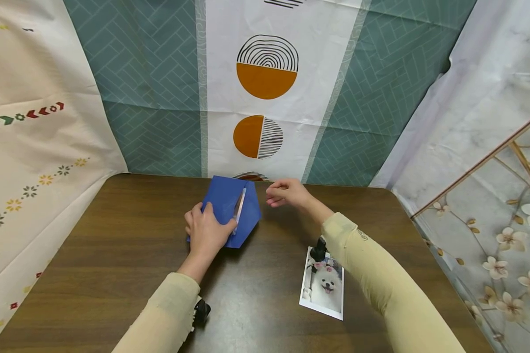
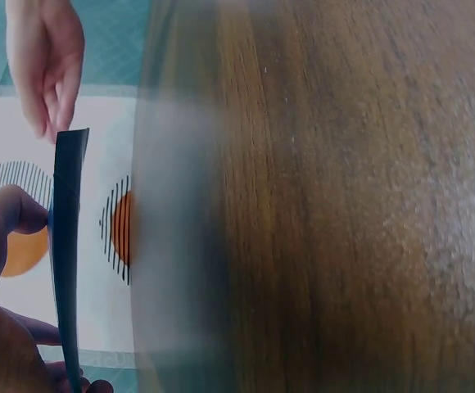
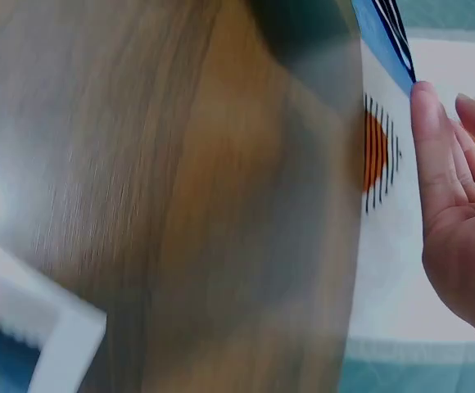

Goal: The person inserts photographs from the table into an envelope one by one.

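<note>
A blue envelope (image 1: 225, 193) is held up off the table by my left hand (image 1: 205, 230), thumb on the near side and fingers on the back. Its pointed flap hangs open to the right. White-edged paper (image 1: 239, 211) shows in the envelope's opening. In the left wrist view the envelope (image 2: 67, 246) appears edge-on. My right hand (image 1: 290, 192) hovers just right of the flap, holding nothing. Its fingers (image 3: 438, 151) look fairly straight in the right wrist view; whether a fingertip touches the envelope (image 3: 377, 37) I cannot tell.
A photo print of a white fluffy dog (image 1: 326, 289) lies on the brown wooden table (image 1: 265, 309), partly under my right forearm. Patterned cloths (image 1: 159, 98) hang behind the table and at both sides.
</note>
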### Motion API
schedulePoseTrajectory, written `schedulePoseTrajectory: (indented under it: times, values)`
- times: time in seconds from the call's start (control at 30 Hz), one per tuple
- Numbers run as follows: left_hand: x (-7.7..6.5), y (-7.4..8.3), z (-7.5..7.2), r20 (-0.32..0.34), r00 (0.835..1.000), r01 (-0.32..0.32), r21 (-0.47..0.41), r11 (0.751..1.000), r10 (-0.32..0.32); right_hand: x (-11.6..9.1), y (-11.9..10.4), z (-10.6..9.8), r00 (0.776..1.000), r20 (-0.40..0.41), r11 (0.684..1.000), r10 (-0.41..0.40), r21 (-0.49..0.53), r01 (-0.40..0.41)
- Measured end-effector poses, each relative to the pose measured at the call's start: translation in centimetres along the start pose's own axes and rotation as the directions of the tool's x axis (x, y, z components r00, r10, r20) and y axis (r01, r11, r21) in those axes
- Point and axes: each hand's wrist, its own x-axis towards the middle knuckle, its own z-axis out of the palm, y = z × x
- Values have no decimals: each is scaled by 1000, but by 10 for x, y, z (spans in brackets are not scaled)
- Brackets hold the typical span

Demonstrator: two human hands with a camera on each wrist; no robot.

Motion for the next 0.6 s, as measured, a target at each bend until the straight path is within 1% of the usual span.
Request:
schedulePoseTrajectory:
  times: [0.13,0.3,0.4,0.6]
  values:
    - [0,1,0,8,1000,1,4,1000,-1,-15,2,-18,1000,13,995,-18,-102,19]
    - [0,3,0,14,1000,-4,2,1000,4,-39,7,-33,999,39,969,-33,-243,41]
    - [0,3,0,19,1000,-5,2,1000,5,-52,9,-40,999,39,959,-31,-280,41]
    - [0,5,2,18,1000,-15,1,1000,15,-78,16,-51,998,37,950,-43,-309,52]
